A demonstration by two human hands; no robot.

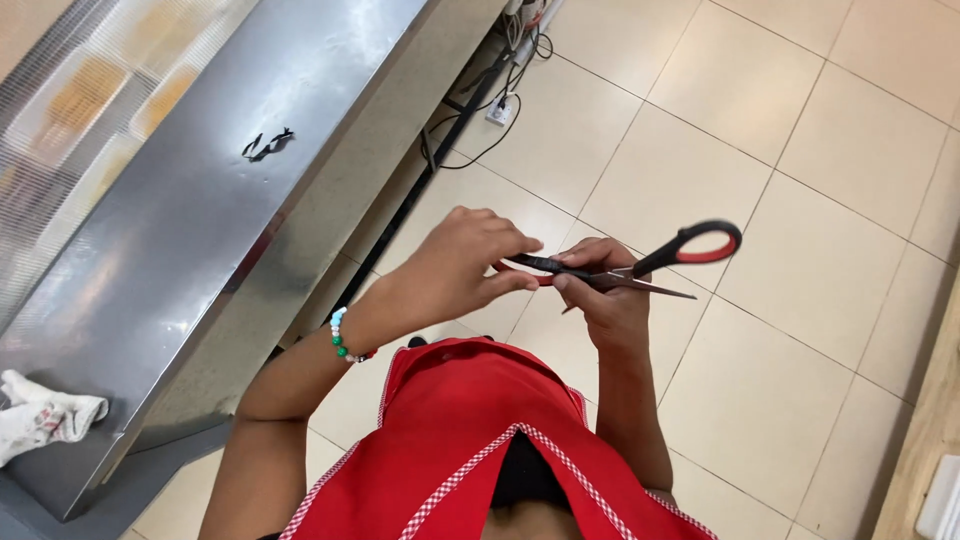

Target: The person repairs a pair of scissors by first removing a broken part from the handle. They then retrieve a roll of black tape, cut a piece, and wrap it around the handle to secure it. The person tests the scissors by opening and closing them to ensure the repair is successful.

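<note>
I hold a pair of scissors (668,256) with black-and-red handles in front of my red apron (470,440), above the tiled floor. Its arms are spread in a cross, with one handle loop sticking out to the upper right and a pointed blade tip to the right. My right hand (608,300) grips the scissors from below, near the pivot. My left hand (468,262), with a bead bracelet (341,335) at the wrist, pinches the left end of the scissors with its fingertips. The second handle is mostly hidden between my hands.
A long stainless steel counter (180,230) runs along the left, with a small black scrap (266,146) on top and a white cloth (40,415) at its near end. Cables and a power strip (500,108) lie on the beige floor tiles (800,150). A wooden edge (935,430) borders the right.
</note>
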